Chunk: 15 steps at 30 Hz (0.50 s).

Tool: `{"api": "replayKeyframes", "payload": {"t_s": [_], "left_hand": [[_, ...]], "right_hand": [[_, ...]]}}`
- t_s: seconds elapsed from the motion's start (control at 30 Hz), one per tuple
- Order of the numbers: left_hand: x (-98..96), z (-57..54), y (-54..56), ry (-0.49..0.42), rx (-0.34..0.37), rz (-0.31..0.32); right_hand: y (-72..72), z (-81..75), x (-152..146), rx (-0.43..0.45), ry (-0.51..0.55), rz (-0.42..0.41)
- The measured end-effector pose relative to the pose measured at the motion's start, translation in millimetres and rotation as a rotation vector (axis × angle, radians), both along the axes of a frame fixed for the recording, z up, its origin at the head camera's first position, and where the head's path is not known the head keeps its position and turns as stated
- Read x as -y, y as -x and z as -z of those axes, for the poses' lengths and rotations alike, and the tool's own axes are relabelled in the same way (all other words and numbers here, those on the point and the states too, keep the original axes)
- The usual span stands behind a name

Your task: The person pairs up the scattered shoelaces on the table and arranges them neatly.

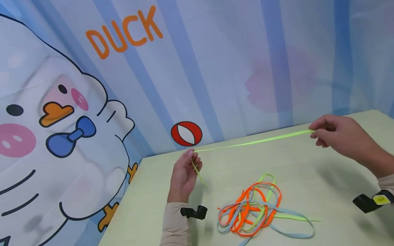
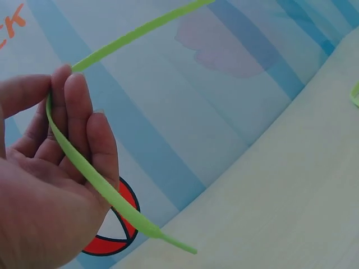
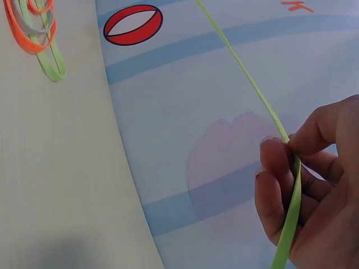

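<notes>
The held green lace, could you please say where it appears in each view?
Head: the lace stretches from the left hand, near centre, to the right hand.
Left wrist: the lace runs from the top edge to the hand at left, its tip hanging low near centre.
Right wrist: the lace runs from top centre to the hand at right, then off the bottom edge.
Shared landmark: the printed red-and-white ball.

The far lace (image 1: 286, 136) is plain yellow-green; the near tangle of laces (image 1: 246, 208) is orange, grey-blue and light green. Table (image 1: 150, 205), pale cream-yellow. Backdrop (image 1: 227, 68), pale blue with darker blue stripes, orange lettering (image 1: 125, 29), a red-and-white ball (image 1: 186, 133) outlined in black and, left, a white duck (image 1: 80, 177).
</notes>
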<state>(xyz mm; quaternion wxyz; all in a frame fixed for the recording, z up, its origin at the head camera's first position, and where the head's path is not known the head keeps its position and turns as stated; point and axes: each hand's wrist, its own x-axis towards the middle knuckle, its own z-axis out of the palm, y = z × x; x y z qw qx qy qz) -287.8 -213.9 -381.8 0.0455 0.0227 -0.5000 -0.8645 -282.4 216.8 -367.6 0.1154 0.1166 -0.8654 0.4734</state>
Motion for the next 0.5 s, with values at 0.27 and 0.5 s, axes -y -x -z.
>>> {"api": "replayKeyframes", "payload": {"t_s": [0.27, 0.5], "left_hand": [[6.5, 3.6, -1.9, -0.149, 0.012, -0.012], [8.6, 3.8, 1.6, -0.212, -0.014, 0.0]], "right_hand": [[1.6, 7.5, -5.3, -0.02, -0.019, 0.022], [6.8, 5.9, -11.9, -0.026, -0.033, 0.048]]}}
